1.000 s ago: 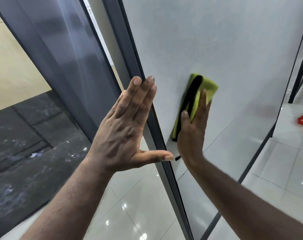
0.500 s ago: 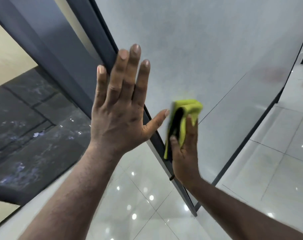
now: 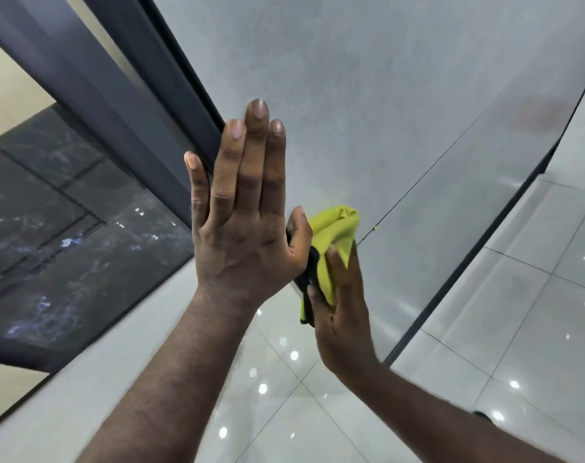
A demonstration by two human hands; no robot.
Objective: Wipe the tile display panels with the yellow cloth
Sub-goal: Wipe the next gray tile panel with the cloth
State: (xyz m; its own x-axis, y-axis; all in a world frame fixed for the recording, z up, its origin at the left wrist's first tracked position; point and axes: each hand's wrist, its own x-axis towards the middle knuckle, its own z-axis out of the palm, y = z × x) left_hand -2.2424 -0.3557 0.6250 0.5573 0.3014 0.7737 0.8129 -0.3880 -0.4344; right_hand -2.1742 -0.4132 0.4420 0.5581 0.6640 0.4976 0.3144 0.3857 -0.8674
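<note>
A pale grey tile display panel [image 3: 384,111] stands upright in a dark frame [image 3: 171,78]. My left hand [image 3: 244,235] lies flat against the panel's left edge, fingers straight and pointing up. Just right of it, my right hand [image 3: 344,315] presses the yellow cloth [image 3: 334,228] against the lower left part of the panel. The cloth is bunched and shows a black border by my thumb. A thin joint line runs across the panel to the right of the cloth.
Left of the frame, a dark grey panel [image 3: 84,78] leans the same way. Beyond it is dark marbled tiling [image 3: 67,228]. Glossy white floor tiles [image 3: 535,312] with light reflections spread below and to the right. The panel's right frame edge [image 3: 451,285] runs diagonally.
My right hand has dragged the cloth down and left across the panel, ending beside my left thumb. My left hand has shifted along the panel edge and its fingers have drawn closer together.
</note>
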